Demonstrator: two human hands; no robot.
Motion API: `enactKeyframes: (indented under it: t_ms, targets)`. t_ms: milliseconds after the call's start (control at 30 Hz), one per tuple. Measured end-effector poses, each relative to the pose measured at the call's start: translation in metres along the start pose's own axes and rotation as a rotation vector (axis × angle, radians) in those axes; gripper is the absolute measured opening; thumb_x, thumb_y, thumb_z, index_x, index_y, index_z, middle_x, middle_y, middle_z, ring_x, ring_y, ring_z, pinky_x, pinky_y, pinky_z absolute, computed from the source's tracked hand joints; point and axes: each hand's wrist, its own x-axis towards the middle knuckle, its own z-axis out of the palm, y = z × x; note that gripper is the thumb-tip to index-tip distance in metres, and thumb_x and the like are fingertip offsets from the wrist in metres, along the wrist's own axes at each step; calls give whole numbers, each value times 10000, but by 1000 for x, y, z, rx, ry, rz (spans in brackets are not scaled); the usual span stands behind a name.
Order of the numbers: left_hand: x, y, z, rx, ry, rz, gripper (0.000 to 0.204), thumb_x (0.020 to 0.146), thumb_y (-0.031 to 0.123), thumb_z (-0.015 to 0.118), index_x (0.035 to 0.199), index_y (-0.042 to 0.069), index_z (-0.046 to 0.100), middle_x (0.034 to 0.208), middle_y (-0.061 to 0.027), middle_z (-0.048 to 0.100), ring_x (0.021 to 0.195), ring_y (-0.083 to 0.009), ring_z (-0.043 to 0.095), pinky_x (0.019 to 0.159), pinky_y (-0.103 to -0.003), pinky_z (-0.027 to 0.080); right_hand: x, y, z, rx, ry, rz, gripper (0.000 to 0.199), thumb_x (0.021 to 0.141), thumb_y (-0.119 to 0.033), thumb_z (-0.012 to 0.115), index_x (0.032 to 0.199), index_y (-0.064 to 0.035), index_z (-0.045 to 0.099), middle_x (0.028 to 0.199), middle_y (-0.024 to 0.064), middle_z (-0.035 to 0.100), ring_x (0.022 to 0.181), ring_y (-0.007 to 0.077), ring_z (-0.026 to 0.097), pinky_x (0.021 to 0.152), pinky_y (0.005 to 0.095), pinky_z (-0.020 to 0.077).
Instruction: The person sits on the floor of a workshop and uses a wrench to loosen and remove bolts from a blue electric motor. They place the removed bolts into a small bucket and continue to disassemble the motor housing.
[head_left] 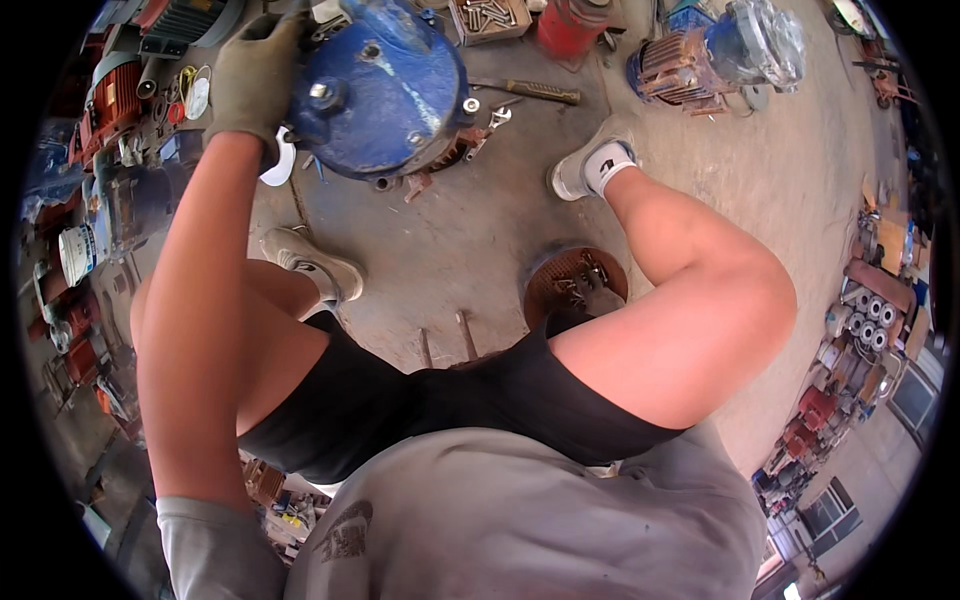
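Well, a big round blue machine part point(400, 95) is at the top of the frame, left of the middle, and seems to stand on the floor point(420, 265). The left hand point(255, 85), in a dusty glove, is right at its left edge. The fingers are hard to see near the top, so I cannot tell how wide the grip is, or if it has hold of the blue part. The right hand is out of the frame.

It looks like the step is to steady the blue part or work on its side. The next move seems to call for a firm, careful hold, because the part looks heavy and round. A wrench point(499, 119) and a tool with a long handle point(540, 91) lie close on its right, below a box of bolts point(495, 37).
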Motion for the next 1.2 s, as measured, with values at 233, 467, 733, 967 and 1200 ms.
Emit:
enactKeyframes:
  t_ms: [233, 467, 733, 967, 1200]
  targets:
    - [3, -7, 2, 220, 36, 263, 312, 1067, 291, 659, 1152, 39, 823, 1064, -44, 805, 951, -112, 710, 872, -257, 527, -4, 4, -9, 160, -4, 129, 450, 1058, -351, 558, 1341, -71, 768, 1383, 169, 737, 1242, 330, 729, 1012, 471, 557]
    - [6, 3, 8, -19, 51, 94, 432, 1053, 408, 669, 1154, 14, 816, 1007, -102, 826, 951, -167, 760, 880, -303, 551, 1, 10, 1, 118, 1, 122, 485, 1074, -368, 528, 1391, -63, 734, 1453, 183, 693, 1311, 333, 691, 1091, 463, 514]
    - [10, -3, 2, -117, 39, 39, 352, 1046, 346, 716, 1145, 28, 831, 1047, -40, 819, 918, -107, 713, 847, -245, 520, -6, 8, -6, 102, -36, 35, 377, 1056, -283, 593, 1288, -53, 782, 1339, 148, 742, 1229, 277, 708, 1008, 433, 555]
    - [-6, 6, 2, 199, 152, 52, 521, 1013, 525, 676, 1163, 43, 803, 1046, -132, 818, 1000, -258, 770, 914, -366, 559, -66, -5, 19, 512, 99, 157, 338, 1046, -287, 656, 1263, -55, 770, 1240, 99, 748, 1131, 234, 702, 953, 383, 551]
    - [-22, 39, 6, 401, 178, -10, 698, 971, 595, 700, 1410, 56, 639, 1369, -220, 690, 1292, -365, 655, 1097, -460, 501, -243, 13, 141, 1459, 517, 644, 313, 1036, -291, 719, 1238, -56, 758, 1141, 50, 754, 1033, 191, 696, 898, 332, 548]
